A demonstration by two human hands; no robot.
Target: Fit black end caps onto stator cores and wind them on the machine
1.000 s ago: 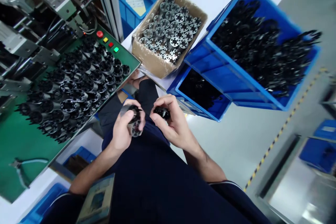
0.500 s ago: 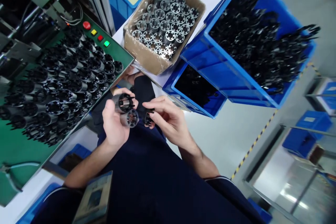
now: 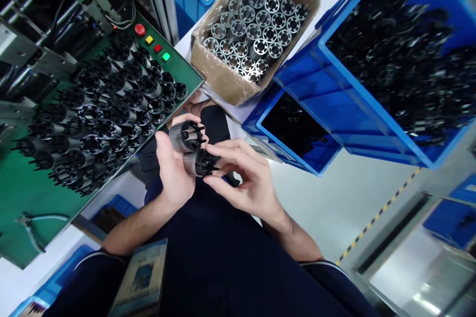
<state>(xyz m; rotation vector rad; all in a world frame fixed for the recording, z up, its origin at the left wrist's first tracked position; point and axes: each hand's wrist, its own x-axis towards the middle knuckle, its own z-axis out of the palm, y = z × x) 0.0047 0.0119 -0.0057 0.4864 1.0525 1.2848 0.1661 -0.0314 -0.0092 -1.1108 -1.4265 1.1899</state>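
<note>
Two grey metal cylinders, the upper one (image 3: 179, 137) and the lower one (image 3: 190, 162), lie side by side in my left hand (image 3: 173, 173), its fingers wrapped behind them and its thumb raised. The upper cylinder has a black pronged plastic end piece (image 3: 193, 133) on its right end. Another black pronged end piece (image 3: 206, 163) now sits at the lower cylinder's right end. My right hand (image 3: 247, 171) grips that piece between thumb and fingers. Something dark shows below its curled fingers, too hidden to name.
Rows of cylinders with black end pieces (image 3: 107, 129) cover the green bench (image 3: 22, 208) beside a machine with buttons. Pliers (image 3: 37, 220) lie there. A cardboard box (image 3: 223, 77) holds bare slotted cylinders. Blue bins (image 3: 357, 104) of black parts stand at right.
My right hand has moved left and brought the black end piece onto the lower cylinder's bare slotted end. Both cylinders are turned more sideways. The camera view has shifted.
</note>
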